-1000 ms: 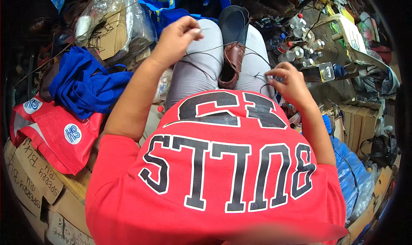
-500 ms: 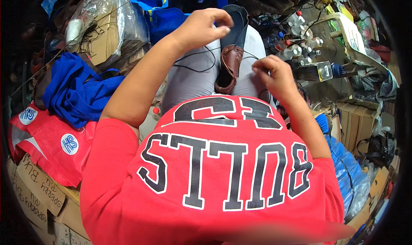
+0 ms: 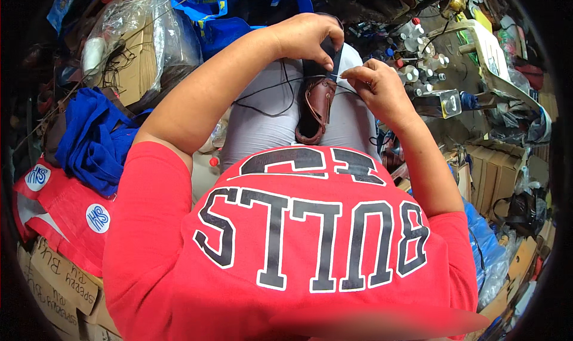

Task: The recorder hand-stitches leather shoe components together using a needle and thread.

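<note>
Head view, looking straight down over a red short-sleeved shirt (image 3: pixel 310 251) with big black block letters. A brown leather shoe (image 3: pixel 316 105) sits lengthwise between the person's knees on grey trousers (image 3: pixel 262 126), toe pointing far, pretty much dead centre of the scene.

The left hand (image 3: pixel 307 36) comes in from the left and curls over the far end of the shoe, grip narrow, thumb and fingers pressed down on the dark part of the shoe right at the top. The right hand (image 3: pixel 376 87) is just to the right of it, almost touching, its grip pinched tight on a thin dark thread (image 3: pixel 268 102). That thread loops loosely across the left thigh and runs back to the shoe.

Around it, total clutter. Far right there's a bunch of small white plastic bottles (image 3: pixel 418 66) with coloured caps. On the left, a crumpled blue cloth (image 3: pixel 95 138) lies above a red bag with round white-and-blue badges (image 3: pixel 65 215). Near left, some brown cardboard boxes (image 3: pixel 59 281). Far left, clear plastic wrap over a cardboard box (image 3: pixel 149 36). Near right, a blue plastic bag (image 3: pixel 483 251).
</note>
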